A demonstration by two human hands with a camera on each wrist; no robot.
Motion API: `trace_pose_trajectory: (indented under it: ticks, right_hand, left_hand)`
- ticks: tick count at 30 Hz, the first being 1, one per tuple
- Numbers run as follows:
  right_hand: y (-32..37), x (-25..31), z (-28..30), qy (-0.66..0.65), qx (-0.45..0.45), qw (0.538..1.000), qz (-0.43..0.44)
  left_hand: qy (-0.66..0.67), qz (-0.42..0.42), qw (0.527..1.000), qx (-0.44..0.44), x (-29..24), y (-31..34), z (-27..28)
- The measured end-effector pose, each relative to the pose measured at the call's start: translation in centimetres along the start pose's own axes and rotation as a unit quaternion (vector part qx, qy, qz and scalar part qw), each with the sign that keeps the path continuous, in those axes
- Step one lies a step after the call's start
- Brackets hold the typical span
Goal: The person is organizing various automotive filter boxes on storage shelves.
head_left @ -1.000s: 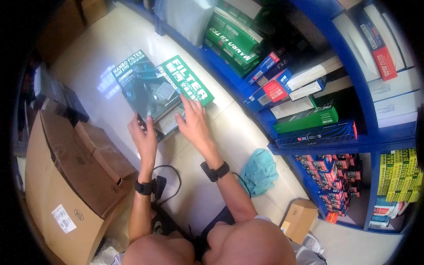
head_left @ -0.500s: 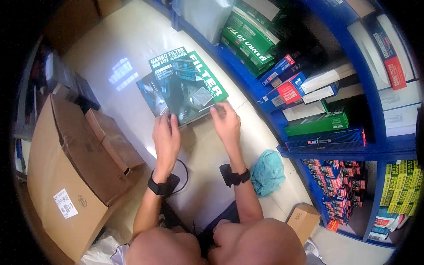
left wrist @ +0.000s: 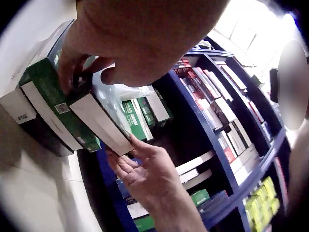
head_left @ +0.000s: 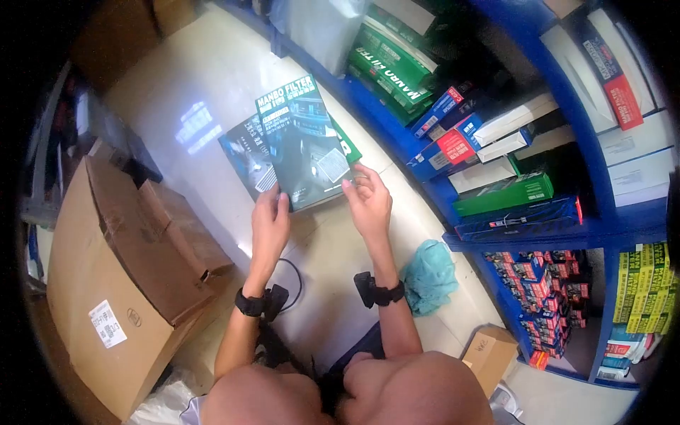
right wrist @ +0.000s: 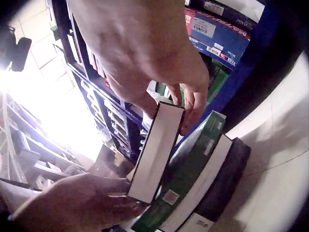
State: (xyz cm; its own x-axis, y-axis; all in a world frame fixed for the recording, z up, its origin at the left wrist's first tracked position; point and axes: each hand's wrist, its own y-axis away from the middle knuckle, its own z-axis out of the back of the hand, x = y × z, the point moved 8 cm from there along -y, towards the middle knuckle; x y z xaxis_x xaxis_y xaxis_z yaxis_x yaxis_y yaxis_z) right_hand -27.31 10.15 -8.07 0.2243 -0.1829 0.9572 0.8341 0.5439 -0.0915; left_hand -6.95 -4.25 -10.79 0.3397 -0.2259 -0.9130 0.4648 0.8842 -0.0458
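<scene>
Two near corners of the dark box (head_left: 301, 159), at twelve o'clock, are pinched by your left hand (head_left: 270, 230) and right hand (head_left: 370, 205), likely to balance its weight above the green box (head_left: 348, 143).

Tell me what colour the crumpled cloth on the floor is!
The cloth is light blue-green. It shows best in the head view.
</scene>
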Motion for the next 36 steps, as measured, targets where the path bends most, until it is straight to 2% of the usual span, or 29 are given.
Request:
trace_pose_trajectory:
  ticks: [2, 5, 7, 9, 11, 13, 15, 24, 26, 29, 32, 34, 36]
  right_hand:
    - [-0.4, 0.4, 0.3, 0.008, 0.008, 1.000, 0.014]
    - [-0.4, 0.5, 1.4, -0.011, -0.013, 0.999, 0.044]
    - [-0.3, 1.8, 1.9, -0.014, 0.037, 0.999, 0.025]
    - [0.2, 2.7, 2.9, 0.018, 0.047, 0.999, 0.016]
    - [0.5, 3.2, 3.9, 0.051, 0.058, 0.997, 0.006]
    - [0.7, 2.4, 4.3, 0.180, 0.118, 0.976, -0.046]
    - [1.0, 2.5, 4.7, 0.170, 0.114, 0.978, -0.047]
    - [2.2, 3.8, 7.1, 0.142, 0.149, 0.978, -0.041]
    - [2.4, 3.9, 7.8, 0.136, 0.149, 0.979, -0.035]
    - [2.7, 3.9, 9.0, 0.155, 0.142, 0.977, -0.034]
    - [3.3, 4.0, 10.4, 0.188, 0.128, 0.972, -0.067]
    - [4.1, 3.2, 11.4, 0.264, 0.139, 0.943, -0.147]
    - [4.7, 3.1, 12.2, 0.240, 0.126, 0.953, -0.135]
  left_hand:
    - [0.020, -0.033, 0.999, 0.008, -0.7, -0.3, -0.6]
    - [0.119, -0.014, 0.992, 0.036, -1.2, -0.4, -1.3]
    - [0.143, -0.025, 0.988, 0.047, -1.8, -0.7, -1.8]
    - [0.168, -0.034, 0.984, 0.056, -2.7, -0.7, -2.1]
    - [0.272, 0.010, 0.959, 0.082, -3.6, -0.5, -2.5]
    - [0.251, -0.001, 0.964, 0.092, -3.4, -0.8, -2.9]
    - [0.232, -0.037, 0.967, 0.094, -3.1, -1.0, -3.3]
    - [0.277, -0.029, 0.953, 0.122, -4.0, -0.5, -4.7]
    - [0.301, 0.009, 0.936, 0.181, -3.8, -0.3, -5.5]
    - [0.298, -0.013, 0.935, 0.191, -5.7, 0.2, -5.9]
    - [0.285, -0.018, 0.936, 0.206, -6.0, 0.6, -6.7]
    - [0.291, -0.071, 0.928, 0.222, -7.3, 0.9, -7.1]
    - [0.295, -0.078, 0.922, 0.239, -7.5, 1.2, -7.6]
